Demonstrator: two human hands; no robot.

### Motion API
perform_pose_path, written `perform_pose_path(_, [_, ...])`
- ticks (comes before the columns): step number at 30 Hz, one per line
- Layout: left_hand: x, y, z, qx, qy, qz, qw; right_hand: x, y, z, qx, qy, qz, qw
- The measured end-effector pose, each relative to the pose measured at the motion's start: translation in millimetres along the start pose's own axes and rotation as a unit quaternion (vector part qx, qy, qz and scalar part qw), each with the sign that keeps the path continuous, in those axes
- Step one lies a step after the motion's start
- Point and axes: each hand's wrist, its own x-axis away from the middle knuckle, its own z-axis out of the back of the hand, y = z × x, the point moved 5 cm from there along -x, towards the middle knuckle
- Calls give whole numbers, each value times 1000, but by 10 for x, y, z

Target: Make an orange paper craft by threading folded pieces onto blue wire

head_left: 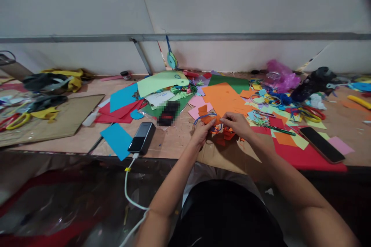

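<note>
Over the front of the table, my left hand (202, 131) is closed on a small orange paper piece (215, 119). A thin blue cord (206, 115) loops around this paper and past the fingers. My right hand (237, 124) is closed too, its fingertips pinching at the right edge of the same paper. Part of the cord runs close to those fingertips; whether they grip it as well is hard to make out. Beneath both hands lies a heap of orange paper scraps (224, 136) on brown cardboard (232, 157), partly covered by my hands.
A power bank (142, 138) with a white cable stands left of my hands; a phone (321, 144) lies at the right. Coloured sheets, including a large orange one (223, 98), spread behind. Red-and-yellow scissors (313, 114) lie right. A paper-disc ornament (172, 60) hangs on the partition.
</note>
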Motion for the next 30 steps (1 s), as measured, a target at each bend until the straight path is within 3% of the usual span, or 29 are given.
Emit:
perform_pose_path(6, [63,59,-59,3,16,11,1000,10,30,85,-63,-40,6,997])
perform_pose_path(10, [70,90,4,25,58,19,998,90,208,485,-16,-9,1,1000])
perform_pose_path(13, [57,85,68,38,71,16,997,236,327,682,68,-38,21,997])
perform_pose_path(17, [49,57,109,40,81,16,996,421,417,667,97,-117,55,987])
perform_pose_path(21, [47,55,104,45,73,11,996,459,499,654,113,-111,34,987])
perform_pose_path(26, [48,59,32,36,74,25,996,347,618,761,-47,-36,-72,996])
perform_pose_path(30, [12,42,-197,44,41,51,997,149,580,717,-173,-19,-64,983])
